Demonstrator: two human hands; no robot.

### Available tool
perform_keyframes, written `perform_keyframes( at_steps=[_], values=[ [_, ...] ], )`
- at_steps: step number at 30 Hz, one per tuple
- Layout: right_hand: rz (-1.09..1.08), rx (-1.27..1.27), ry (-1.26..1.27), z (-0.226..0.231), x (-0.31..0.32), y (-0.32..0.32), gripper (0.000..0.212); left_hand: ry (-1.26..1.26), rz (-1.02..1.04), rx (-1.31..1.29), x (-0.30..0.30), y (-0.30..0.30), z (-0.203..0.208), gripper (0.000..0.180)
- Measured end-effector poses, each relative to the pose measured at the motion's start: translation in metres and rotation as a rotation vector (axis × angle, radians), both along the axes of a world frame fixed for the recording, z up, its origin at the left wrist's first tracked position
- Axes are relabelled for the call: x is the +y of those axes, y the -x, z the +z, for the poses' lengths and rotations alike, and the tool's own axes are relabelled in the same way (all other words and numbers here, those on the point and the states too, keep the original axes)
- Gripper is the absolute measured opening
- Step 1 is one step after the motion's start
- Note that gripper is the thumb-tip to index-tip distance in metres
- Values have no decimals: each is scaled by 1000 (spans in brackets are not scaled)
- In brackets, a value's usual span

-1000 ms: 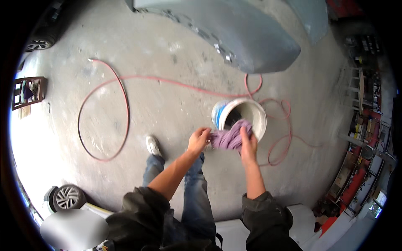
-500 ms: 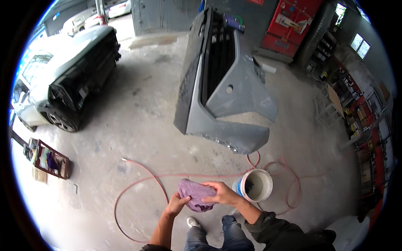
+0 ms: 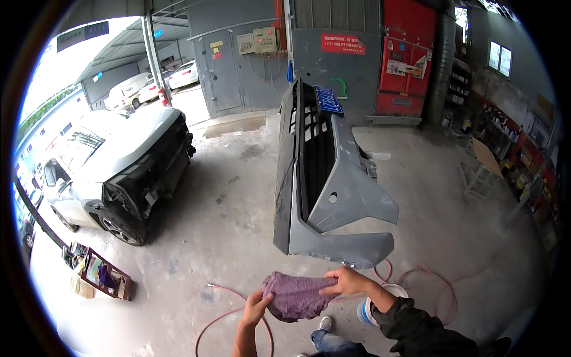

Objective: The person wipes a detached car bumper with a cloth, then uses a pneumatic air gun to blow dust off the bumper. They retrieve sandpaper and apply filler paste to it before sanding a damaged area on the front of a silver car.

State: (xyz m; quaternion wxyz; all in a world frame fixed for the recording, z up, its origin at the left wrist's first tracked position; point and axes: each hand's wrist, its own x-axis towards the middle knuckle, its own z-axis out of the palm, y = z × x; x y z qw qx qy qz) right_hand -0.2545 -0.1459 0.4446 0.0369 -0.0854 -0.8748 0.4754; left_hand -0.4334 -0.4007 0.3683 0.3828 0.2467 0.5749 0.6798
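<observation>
A purple cloth (image 3: 299, 296) is stretched between my two hands in front of me. My left hand (image 3: 257, 306) pinches its left edge, thumb on top. At the other side my right hand (image 3: 346, 282) grips the right edge between thumb and fingers. Just beyond the cloth stands a grey car bumper (image 3: 351, 193) with a black grille and a blue plate at its far end. A white bucket (image 3: 367, 310) is partly hidden under my right forearm.
A red hose (image 3: 221, 321) loops over the concrete floor. To the left are a white car (image 3: 113, 160) with its front stripped and a brown wooden rack (image 3: 106, 275) of cloths. Shelving (image 3: 523, 160) lines the right wall; a red cabinet (image 3: 405, 65) stands at the back.
My hands have moved apart, spreading the bunched cloth wider, and have shifted right. The view has tilted up, so the back wall shows more and the bucket is more covered.
</observation>
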Motion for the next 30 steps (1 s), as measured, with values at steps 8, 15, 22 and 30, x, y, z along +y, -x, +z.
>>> perform_keyframes(
  at_steps=[8, 15, 22, 30],
  values=[
    [164, 74, 352, 33, 56, 53, 30, 346, 279, 436, 68, 47, 24, 41],
    [-244, 180, 386, -43, 118, 89, 24, 424, 328, 312, 75, 81, 69, 43],
    [-473, 400, 551, -19, 153, 95, 29, -110, 650, 32, 41, 164, 68, 24],
    [-161, 175, -286, -28, 96, 176, 95, -183, 55, 545, 136, 216, 184, 21]
  ],
)
